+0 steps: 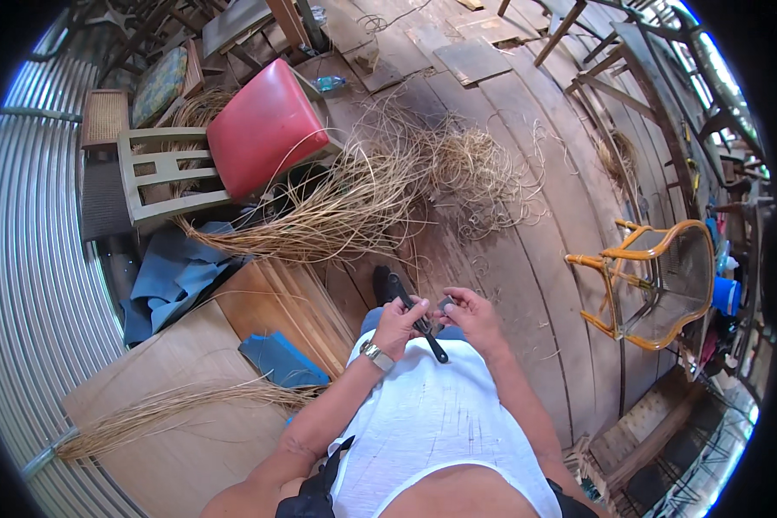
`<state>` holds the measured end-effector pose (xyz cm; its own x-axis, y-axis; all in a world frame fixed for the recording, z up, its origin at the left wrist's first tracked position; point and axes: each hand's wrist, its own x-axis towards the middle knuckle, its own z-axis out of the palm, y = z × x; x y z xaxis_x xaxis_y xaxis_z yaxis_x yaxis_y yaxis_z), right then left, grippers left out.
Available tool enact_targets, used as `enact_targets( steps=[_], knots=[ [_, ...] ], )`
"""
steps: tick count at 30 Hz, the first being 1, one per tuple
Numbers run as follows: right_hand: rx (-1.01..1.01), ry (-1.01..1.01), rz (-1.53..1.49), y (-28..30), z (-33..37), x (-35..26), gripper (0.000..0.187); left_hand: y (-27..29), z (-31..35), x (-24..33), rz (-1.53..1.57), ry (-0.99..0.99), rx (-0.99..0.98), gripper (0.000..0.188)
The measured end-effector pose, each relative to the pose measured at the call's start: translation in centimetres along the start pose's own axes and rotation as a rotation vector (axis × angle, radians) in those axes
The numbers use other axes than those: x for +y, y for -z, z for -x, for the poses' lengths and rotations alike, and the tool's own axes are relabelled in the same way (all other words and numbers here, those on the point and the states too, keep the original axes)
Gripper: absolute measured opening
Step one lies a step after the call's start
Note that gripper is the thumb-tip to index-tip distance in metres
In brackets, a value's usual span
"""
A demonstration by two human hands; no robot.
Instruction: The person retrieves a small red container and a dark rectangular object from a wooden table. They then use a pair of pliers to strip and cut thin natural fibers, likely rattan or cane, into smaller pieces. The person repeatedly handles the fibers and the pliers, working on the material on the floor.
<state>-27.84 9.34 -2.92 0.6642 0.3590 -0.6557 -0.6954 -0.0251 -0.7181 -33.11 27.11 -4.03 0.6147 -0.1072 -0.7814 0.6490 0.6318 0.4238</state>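
My left hand (397,328) is closed around the middle of a long black tool that looks like a spokeshave (435,345), with a rounded handle at each end. It lies aslant in front of my white shirt, one end pointing away from me and the other toward my belly. Between the thumb and fingers of my right hand (475,319) is a small dark flat piece (445,304), pinched close beside the tool. Its exact kind is too small to tell. A metal-banded watch (376,355) sits on my left wrist.
A tangled heap of cane strands (354,207) spreads ahead, beside a tipped chair with a red seat (263,125). To the right stands a rattan armchair (665,285). Wooden boards (276,302), blue cloth (177,276) and another cane bundle (173,414) lie on the left.
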Motion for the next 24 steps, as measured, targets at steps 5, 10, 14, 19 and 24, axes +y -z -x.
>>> enact_targets(
  steps=[5,10,14,19,24],
  knots=[
    [0.055,0.025,0.111,-0.7,-0.6,0.0,0.029,0.2,-0.4,-1.0,-0.212,-0.116,0.023,0.025],
    [-0.008,0.003,0.139,-0.7,-1.1,1.7,0.03,1.5,-2.1,-4.2,-0.407,-0.298,0.107,0.039],
    [-0.031,-0.025,0.092,-0.9,-0.6,1.4,0.038,2.3,-2.3,-4.5,-0.419,-0.236,0.139,0.037],
    [-0.101,-0.024,0.027,0.1,0.2,1.9,0.042,2.1,-1.4,-3.9,-0.112,-0.146,0.02,0.032],
    [-0.062,-0.1,0.087,0.6,-0.1,2.4,0.038,2.4,-1.0,-3.9,-0.162,-0.134,0.056,0.031]
  ],
)
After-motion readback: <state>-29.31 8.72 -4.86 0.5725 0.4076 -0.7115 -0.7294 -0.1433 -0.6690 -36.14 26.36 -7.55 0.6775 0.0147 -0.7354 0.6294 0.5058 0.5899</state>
